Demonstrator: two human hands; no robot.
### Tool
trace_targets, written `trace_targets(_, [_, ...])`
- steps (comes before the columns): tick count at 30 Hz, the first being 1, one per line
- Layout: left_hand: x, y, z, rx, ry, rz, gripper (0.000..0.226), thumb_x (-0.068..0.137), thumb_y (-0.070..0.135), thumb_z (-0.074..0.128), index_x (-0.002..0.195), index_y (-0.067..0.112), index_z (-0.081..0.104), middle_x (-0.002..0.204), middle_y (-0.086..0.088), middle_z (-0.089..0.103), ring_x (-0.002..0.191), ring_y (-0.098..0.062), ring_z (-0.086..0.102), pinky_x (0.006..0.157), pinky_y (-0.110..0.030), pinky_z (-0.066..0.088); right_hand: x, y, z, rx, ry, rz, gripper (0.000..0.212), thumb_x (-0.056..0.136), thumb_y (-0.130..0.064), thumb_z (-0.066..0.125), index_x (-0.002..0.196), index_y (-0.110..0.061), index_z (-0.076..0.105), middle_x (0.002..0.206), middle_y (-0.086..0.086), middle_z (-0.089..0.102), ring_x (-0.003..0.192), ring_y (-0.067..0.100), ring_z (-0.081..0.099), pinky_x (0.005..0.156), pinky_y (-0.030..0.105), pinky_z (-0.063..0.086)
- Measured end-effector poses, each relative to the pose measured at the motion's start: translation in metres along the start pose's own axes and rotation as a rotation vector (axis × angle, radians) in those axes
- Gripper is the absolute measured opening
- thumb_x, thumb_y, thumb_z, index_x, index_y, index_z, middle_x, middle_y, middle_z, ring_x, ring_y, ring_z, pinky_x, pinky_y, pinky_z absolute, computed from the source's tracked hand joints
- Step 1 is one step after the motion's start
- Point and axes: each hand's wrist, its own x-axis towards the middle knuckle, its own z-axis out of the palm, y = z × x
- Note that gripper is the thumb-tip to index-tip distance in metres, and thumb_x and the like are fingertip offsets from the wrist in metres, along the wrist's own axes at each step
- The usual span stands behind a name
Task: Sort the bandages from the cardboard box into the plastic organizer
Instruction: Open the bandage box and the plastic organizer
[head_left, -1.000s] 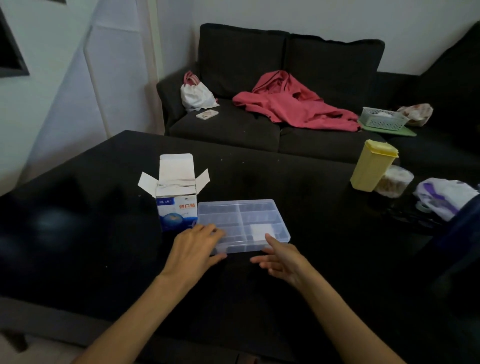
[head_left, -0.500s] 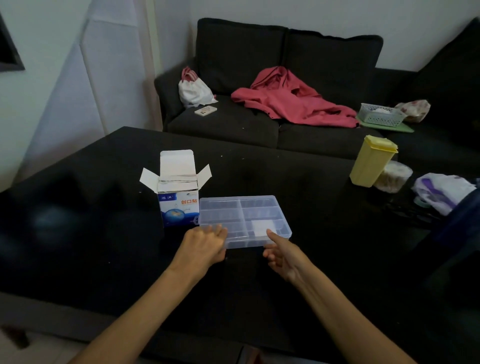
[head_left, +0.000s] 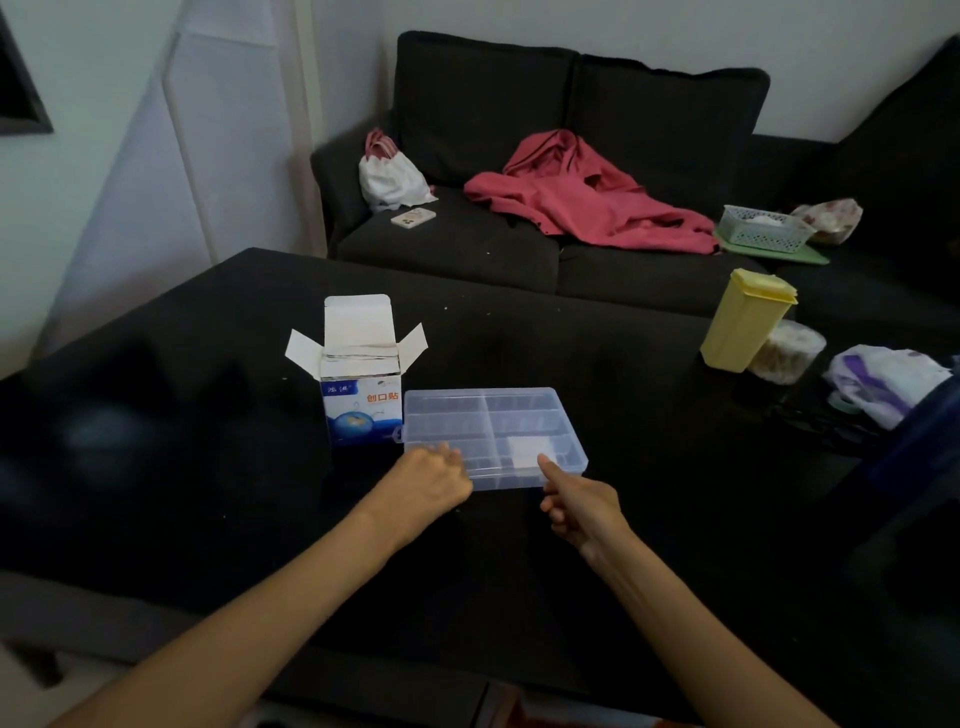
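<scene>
A white and blue cardboard box (head_left: 362, 410) stands on the black table (head_left: 597, 395) with its top flaps open. Right beside it lies a clear plastic organizer (head_left: 491, 423) with its lid shut; a white piece (head_left: 530, 451) shows through in the near right compartment. My left hand (head_left: 428, 486) is curled at the organizer's near left corner, fingers on its edge. At the near right edge, my right hand (head_left: 579, 501) touches the organizer with the thumb tip, other fingers curled.
A yellow lidded container (head_left: 745, 327), a clear jar (head_left: 787, 352) and a white-purple bag (head_left: 883, 382) sit at the table's right. Behind is a dark sofa (head_left: 571, 156) with a red garment (head_left: 587, 200), a white pouch (head_left: 389, 176), a phone (head_left: 413, 217) and a small basket (head_left: 766, 231).
My left hand's fingers have curled in from flat onto the organizer's near left corner. My right hand has moved up, thumb now against the near right edge.
</scene>
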Motion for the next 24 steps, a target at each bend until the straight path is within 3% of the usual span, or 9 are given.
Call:
trace_targets(6, [0.000,-0.008,-0.006,0.058,-0.010,0.117,0.043,0.094,0.016,0.053,0.133,0.001,0.043,0.132,-0.019,0.050,0.118,-0.029,0.053,0.098,-0.041,0.045,0.001,0.004,0.001,0.000,0.022,-0.049,0.025,0.088,-0.034,0.062,0.083,-0.009,0.061,0.067,0.006,0.062,0.056,0.011,0.053,0.056,0.023,0.045])
trace_targets(10, [-0.001,-0.024,-0.011,-0.128,0.070,0.060,0.032,0.097,0.032,0.047,0.123,0.013,0.053,0.123,-0.006,0.060,0.111,-0.020,0.058,0.096,-0.037,0.046,0.001,0.004,0.001,-0.063,0.027,-0.098,0.028,0.090,-0.036,0.059,0.084,-0.010,0.063,0.068,0.006,0.064,0.056,0.011,0.054,0.054,0.022,0.044])
trace_targets(13, [-0.020,-0.021,0.005,-0.485,0.224,-0.102,0.041,0.094,0.046,0.047,0.128,0.024,0.052,0.131,0.001,0.055,0.120,-0.014,0.051,0.103,-0.032,0.038,-0.003,0.002,0.001,-0.025,0.016,-0.099,0.027,0.091,-0.034,0.058,0.086,-0.009,0.064,0.069,0.006,0.063,0.056,0.012,0.053,0.055,0.023,0.044])
trace_targets(16, [-0.035,-0.018,0.025,-0.927,0.400,-0.426,0.068,0.077,0.061,0.060,0.136,0.031,0.043,0.139,0.006,0.048,0.126,-0.010,0.044,0.104,-0.032,0.035,-0.008,-0.004,-0.002,0.031,-0.018,-0.101,0.023,0.094,-0.031,0.052,0.090,-0.012,0.065,0.070,0.005,0.063,0.057,0.012,0.053,0.057,0.024,0.044])
trace_targets(20, [-0.031,-0.030,0.034,-1.323,0.367,-0.715,0.073,0.077,0.055,0.066,0.139,0.028,0.038,0.138,0.001,0.048,0.122,-0.016,0.048,0.096,-0.038,0.043,-0.017,-0.016,-0.009,0.084,-0.036,-0.183,0.016,0.094,-0.026,0.053,0.094,-0.016,0.065,0.072,0.004,0.063,0.055,0.010,0.051,0.055,0.022,0.043])
trace_targets(24, [-0.027,-0.033,0.030,-1.789,0.234,-0.643,0.060,0.082,0.044,0.064,0.135,0.021,0.046,0.131,0.003,0.055,0.096,0.000,0.055,0.083,-0.025,0.049,-0.025,-0.025,-0.012,0.109,-0.063,-0.310,0.017,0.095,-0.027,0.051,0.096,-0.017,0.065,0.078,0.005,0.063,0.063,0.012,0.052,0.060,0.024,0.043])
